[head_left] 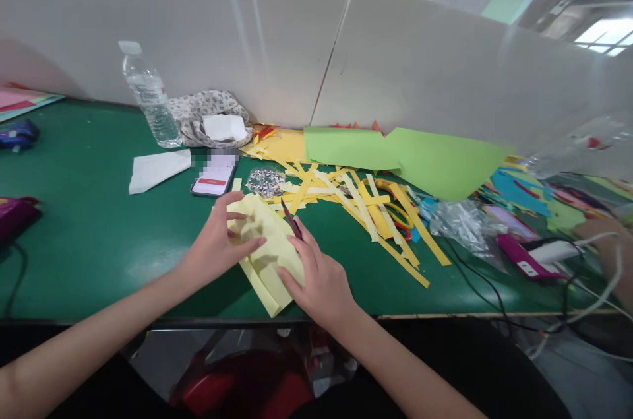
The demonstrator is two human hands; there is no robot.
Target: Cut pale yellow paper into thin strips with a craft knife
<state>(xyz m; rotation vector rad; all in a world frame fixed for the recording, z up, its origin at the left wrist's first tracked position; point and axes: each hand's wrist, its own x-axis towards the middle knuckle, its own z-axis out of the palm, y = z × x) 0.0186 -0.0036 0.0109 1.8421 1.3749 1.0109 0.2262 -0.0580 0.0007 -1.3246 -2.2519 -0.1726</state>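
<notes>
A folded pale yellow paper (267, 247) lies near the front edge of the green table (89, 234). My left hand (217, 244) rests on its left part with fingers spread, pressing it flat. My right hand (316, 274) lies on its right edge, fingers together, with a thin dark red stick (291, 220) held between them and pointing away from me.
Yellow paper strips (366, 208) litter the middle, with green sheets (425, 158) behind. A phone (213, 180), a dish of beads (266, 181), a water bottle (151, 99), a cloth pouch (208, 117) and white paper (158, 168) sit behind. Another person's hand (606, 241), cables and a pink tool (519, 257) are at the right.
</notes>
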